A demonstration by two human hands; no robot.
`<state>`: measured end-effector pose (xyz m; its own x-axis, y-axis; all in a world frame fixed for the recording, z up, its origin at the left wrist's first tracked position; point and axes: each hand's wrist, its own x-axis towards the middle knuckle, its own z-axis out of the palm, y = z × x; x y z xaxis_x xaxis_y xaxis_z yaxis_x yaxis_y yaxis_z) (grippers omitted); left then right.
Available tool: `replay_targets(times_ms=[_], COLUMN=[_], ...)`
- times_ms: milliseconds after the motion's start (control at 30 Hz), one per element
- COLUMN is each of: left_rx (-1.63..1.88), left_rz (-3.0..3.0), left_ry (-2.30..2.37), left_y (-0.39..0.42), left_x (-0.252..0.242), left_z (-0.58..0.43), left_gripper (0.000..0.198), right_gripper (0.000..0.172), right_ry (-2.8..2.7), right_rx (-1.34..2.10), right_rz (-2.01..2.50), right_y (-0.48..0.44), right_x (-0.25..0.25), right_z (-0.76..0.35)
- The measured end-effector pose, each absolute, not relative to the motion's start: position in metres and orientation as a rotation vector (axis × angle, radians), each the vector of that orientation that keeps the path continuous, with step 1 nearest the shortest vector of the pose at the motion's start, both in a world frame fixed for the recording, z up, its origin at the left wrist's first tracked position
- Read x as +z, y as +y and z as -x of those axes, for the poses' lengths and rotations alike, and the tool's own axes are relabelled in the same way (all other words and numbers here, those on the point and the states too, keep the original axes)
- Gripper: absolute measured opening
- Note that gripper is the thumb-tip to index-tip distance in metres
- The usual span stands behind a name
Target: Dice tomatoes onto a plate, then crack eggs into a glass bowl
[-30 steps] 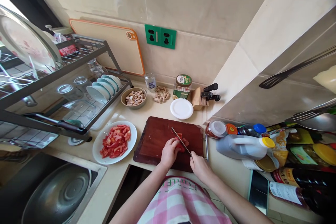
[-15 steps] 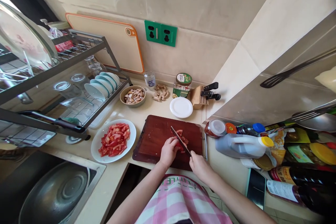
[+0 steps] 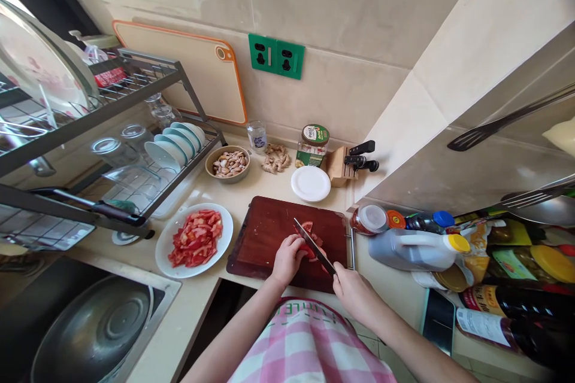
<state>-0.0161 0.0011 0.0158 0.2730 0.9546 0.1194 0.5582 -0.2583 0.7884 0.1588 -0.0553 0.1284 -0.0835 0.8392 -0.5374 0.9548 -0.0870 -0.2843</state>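
On a dark red cutting board (image 3: 265, 233) lie cut pieces of tomato (image 3: 309, 227). My left hand (image 3: 288, 258) has its fingers curled and pressed on a piece of tomato, which they partly hide. My right hand (image 3: 353, 287) is closed round the handle of a kitchen knife (image 3: 317, 248). The blade slants up and left across the tomato, close beside my left fingertips. To the left of the board, a white plate (image 3: 164, 251) holds a heap of tomato slices (image 3: 197, 238).
Behind the board are a bowl of garlic (image 3: 230, 166), ginger (image 3: 275, 158), a small white plate (image 3: 310, 184) and a knife block (image 3: 341, 166). Bottles and jars, one a grey jug (image 3: 404, 249), crowd the right. A dish rack (image 3: 175, 78) and a sink (image 3: 164, 296) are at left.
My right hand has shifted a little right and down, drawing the knife back with it. The left hand stays in nearly the same place on the tomato.
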Motion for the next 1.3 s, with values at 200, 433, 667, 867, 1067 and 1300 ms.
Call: replay_targets(times_ms=[200, 433, 667, 867, 1067, 1300], left_rx=[0.824, 0.831, 0.849, 0.842, 0.893, 0.887], left_rz=[-1.908, -1.904, -1.917, -1.899, -1.879, -1.933], left_ry=[1.363, 1.370, 1.360, 1.357, 1.324, 1.360], left_y=[0.001, 0.000, 0.001, 0.001, -0.004, -0.007], left_x=[0.011, 0.010, 0.008, 0.005, 0.004, 0.003], left_z=[0.016, 0.017, 0.017, 0.019, 0.023, 0.019], left_gripper=[0.024, 0.020, 0.016, 0.019, 0.014, 0.017], right_gripper=[0.022, 0.019, 0.018, 0.023, 0.021, 0.018], right_ry=[1.980, 2.093, 2.049, 1.992, 2.130, 2.120], right_rx=[-0.887, -0.921, -0.968, -0.873, -0.924, -0.899], right_rz=[-2.029, -2.022, -1.996, -2.052, -2.084, -2.035], right_y=[-0.042, -0.050, -0.049, -0.045, -0.050, -0.058], right_x=[0.087, 0.106, 0.118, 0.078, 0.073, 0.109], right_z=[-0.146, -0.160, -0.156, -0.143, -0.152, -0.166])
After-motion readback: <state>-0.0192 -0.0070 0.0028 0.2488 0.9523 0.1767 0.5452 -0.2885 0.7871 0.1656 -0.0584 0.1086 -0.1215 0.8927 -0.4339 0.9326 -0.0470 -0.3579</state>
